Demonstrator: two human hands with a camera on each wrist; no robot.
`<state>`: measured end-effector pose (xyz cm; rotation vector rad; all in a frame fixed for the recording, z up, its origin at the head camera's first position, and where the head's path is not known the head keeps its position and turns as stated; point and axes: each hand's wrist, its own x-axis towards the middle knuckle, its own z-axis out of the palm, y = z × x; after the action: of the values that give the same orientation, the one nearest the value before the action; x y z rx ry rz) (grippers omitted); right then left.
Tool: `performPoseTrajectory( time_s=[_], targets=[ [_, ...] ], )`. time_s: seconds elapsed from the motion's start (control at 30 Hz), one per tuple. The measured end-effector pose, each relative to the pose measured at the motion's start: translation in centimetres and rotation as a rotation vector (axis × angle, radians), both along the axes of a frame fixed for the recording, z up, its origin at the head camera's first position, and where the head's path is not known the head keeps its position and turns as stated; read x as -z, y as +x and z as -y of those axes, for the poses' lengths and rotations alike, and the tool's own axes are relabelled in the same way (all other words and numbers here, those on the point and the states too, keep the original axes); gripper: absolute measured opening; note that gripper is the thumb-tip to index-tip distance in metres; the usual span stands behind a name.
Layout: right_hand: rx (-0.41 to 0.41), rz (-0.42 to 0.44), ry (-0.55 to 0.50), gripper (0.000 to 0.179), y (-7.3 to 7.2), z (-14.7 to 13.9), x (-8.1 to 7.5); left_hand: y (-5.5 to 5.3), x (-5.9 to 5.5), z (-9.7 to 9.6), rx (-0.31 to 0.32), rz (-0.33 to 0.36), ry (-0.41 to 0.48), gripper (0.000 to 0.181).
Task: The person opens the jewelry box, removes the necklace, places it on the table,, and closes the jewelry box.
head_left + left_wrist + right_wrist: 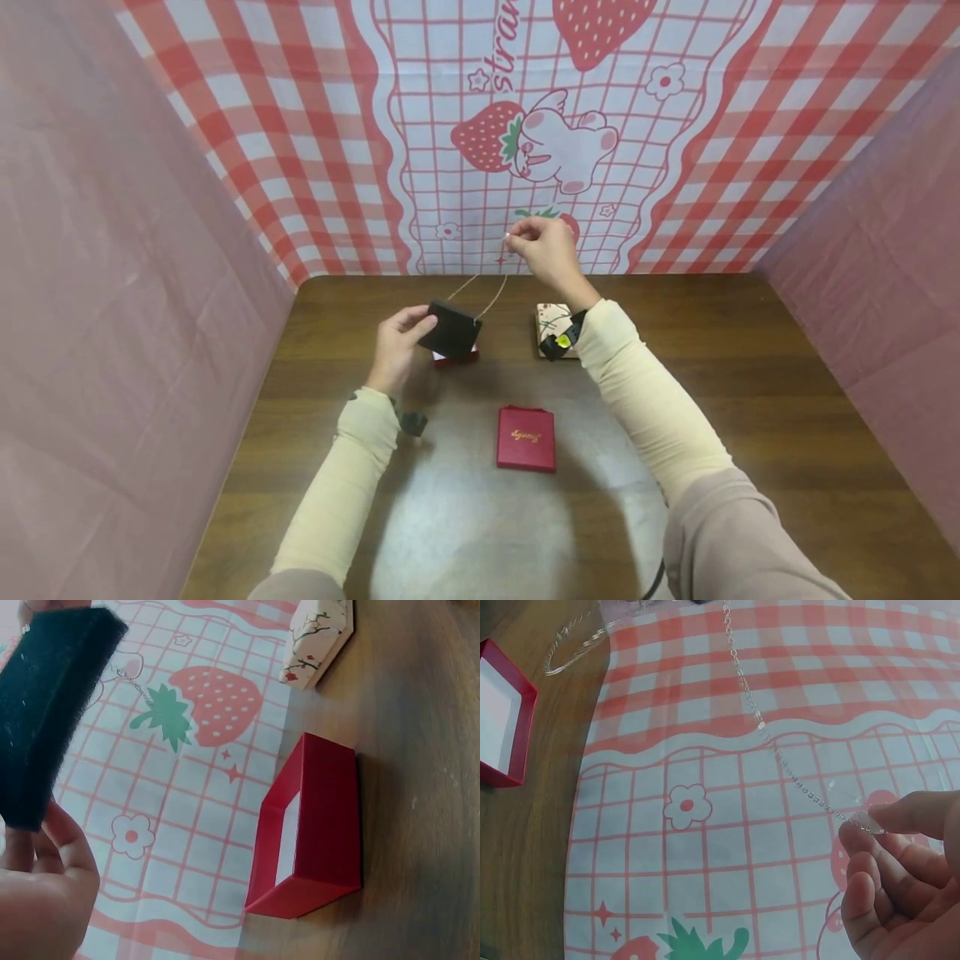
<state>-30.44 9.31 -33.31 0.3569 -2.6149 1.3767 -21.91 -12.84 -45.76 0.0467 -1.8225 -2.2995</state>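
Holding two ends of one job. My left hand (397, 346) grips a black, fuzzy-surfaced rectangular pad (452, 330) near one end, thumb on the near face and fingers behind it; no gap between grip and pad. My right hand (551, 254) is raised higher, thumb and forefinger closed in a fine pinch on a thin silvery link chain (760, 721), with a small whitish, translucent piece caught at the fingertips. Nature of that piece: cannot tell.

Position: head view shows two strands running from the pad's edge up toward the pinch; the right wrist view shows one strand sagging in a gentle curve. How the chain is fixed to the pad is not visible.

Surroundings: a lidless red rectangular cardboard box with a white inside (326, 817) sits on the brown wood-grain table (337, 483), below the pad and apart from it. A flat red square lid with gold lettering (526, 442) lies nearer me; a cream box printed with flowering branches (550, 321) is off to the right.

Technique, my judgement: keep the pad steady by its end, leaving the chained edge uncovered. Draw slowly, both strands evenly, with light tension only; a tug could kink the links or snag the fuzzy surface.
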Motion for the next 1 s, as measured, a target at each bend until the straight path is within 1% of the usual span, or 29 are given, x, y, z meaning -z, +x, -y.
performPoseTrajectory(
  time_s=[0.17,0.3,0.4,0.47,0.5,0.6,0.7,0.77,0.8,0.83,0.9,1.0],
  targets=[
    [0.004,0.001,-0.026,0.011,-0.4,-0.4,-0.4,-0.1,0.1,0.2,-0.02,0.01,0.037,0.017],
    [0.019,-0.019,-0.019,0.012,-0.7,-0.9,-0.8,-0.2,0.3,0.3,-0.009,0.026,0.057,0.014],
    [0.032,-0.017,-0.018,0.012,-0.7,-1.0,-1.0,-0.3,0.5,0.5,0.001,0.059,0.027,0.019],
    [0.039,-0.015,-0.023,0.013,-0.8,-1.1,-1.0,-0.2,0.6,0.6,0.012,0.087,-0.03,0.027],
    [0.04,-0.015,-0.029,0.013,-0.7,-1.1,-1.1,-0.2,0.6,0.6,0.021,0.103,-0.072,0.03],
    [0.038,-0.019,-0.047,0.013,-0.7,-1.1,-1.2,0.0,0.6,0.9,0.079,0.129,-0.207,0.035],
    [0.04,-0.023,-0.08,0.012,-0.7,-1.1,-1.2,0.2,0.6,1.2,0.165,0.112,-0.343,0.035],
    [0.043,-0.029,-0.1,0.013,-0.7,-1.1,-1.3,0.3,0.6,1.3,0.209,0.082,-0.4,0.033],
    [0.043,-0.028,-0.111,0.012,-0.7,-1.1,-1.3,0.4,0.6,1.4,0.22,0.073,-0.411,0.033],
    [0.042,-0.029,-0.12,0.012,-0.7,-1.1,-1.4,0.4,0.6,1.5,0.223,0.069,-0.413,0.032],
    [0.037,-0.029,-0.125,0.012,-0.6,-1.2,-1.5,0.5,0.5,1.6,0.205,0.08,-0.375,0.031],
    [0.025,-0.028,-0.121,0.011,-0.6,-1.3,-1.4,0.5,0.4,1.7,0.128,0.129,-0.306,0.031]
  ],
)
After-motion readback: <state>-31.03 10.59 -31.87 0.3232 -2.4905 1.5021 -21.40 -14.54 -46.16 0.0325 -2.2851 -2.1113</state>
